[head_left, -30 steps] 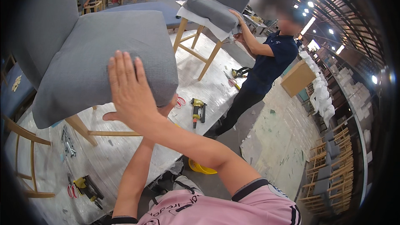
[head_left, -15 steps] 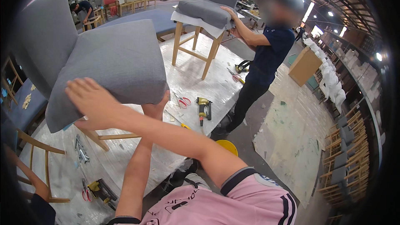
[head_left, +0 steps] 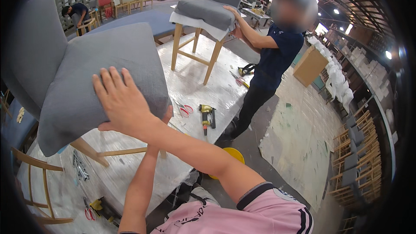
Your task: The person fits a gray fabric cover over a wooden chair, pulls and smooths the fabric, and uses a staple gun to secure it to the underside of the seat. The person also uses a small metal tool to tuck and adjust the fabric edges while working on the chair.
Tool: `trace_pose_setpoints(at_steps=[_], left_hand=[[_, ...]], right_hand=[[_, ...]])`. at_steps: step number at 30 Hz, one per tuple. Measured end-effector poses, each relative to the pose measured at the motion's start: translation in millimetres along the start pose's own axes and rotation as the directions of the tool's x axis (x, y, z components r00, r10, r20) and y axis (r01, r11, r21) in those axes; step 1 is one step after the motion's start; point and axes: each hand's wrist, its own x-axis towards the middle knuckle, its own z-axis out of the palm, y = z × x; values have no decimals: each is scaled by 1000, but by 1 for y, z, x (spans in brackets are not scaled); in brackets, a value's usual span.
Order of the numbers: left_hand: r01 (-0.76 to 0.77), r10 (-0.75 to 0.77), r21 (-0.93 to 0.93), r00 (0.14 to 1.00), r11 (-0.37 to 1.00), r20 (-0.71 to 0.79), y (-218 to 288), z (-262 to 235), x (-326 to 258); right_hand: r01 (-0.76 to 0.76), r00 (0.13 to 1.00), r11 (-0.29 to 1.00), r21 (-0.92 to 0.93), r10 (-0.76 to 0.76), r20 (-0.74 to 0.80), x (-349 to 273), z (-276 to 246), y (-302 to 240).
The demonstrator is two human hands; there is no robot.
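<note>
Head view, right hand (head_left: 123,104): I see it spread flat, palm down on the grey seat cushion (head_left: 104,82), pressing and not gripping.
Head view, left hand: my left forearm runs up under the cushion's front edge; the hand is hidden there, so I cannot tell whether it grips.
Head view, chair: tilted on the plastic-covered worktop (head_left: 203,91), its wooden leg (head_left: 89,151) slanting below the cushion.
Risk, as I judge it: with no visible grasp the chair could slide or tip off the worktop edge.
Risk, tools: the red scissors (head_left: 185,109) and nail gun (head_left: 207,116) lie just right of the cushion; a slipping chair could strike them.
</note>
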Motion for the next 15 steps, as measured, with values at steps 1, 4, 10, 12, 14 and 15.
trace_pose_setpoints(at_steps=[1, 4, 10, 12, 14, 15], left_hand=[[120, -120, -60, 993, 991, 9, 23, -5, -2], [126, -148, -246, 986, 961, -72, 32, -14, 6], [-64, 43, -453, 998, 889, -55, -4, 7, 14], [43, -82, -458, 994, 888, -66, 12, 6, 10], [-3, -44, -475, 995, 880, -87, 0, -5, 15], [-76, 70, -517, 997, 853, -33, -11, -10, 16]], right_hand=[[-10, 1000, 1000, -17, 10, 11, 2, 3, -4], [8, 1000, 999, -32, -7, 12, 21, 20, -28], [200, 978, 977, 74, -195, -71, 36, 39, -57], [339, 935, 912, 230, -298, -195, 26, 42, -40], [259, 963, 887, 382, -208, -172, 11, 9, -25], [178, 974, 920, 350, -114, -195, 5, -5, -6]])
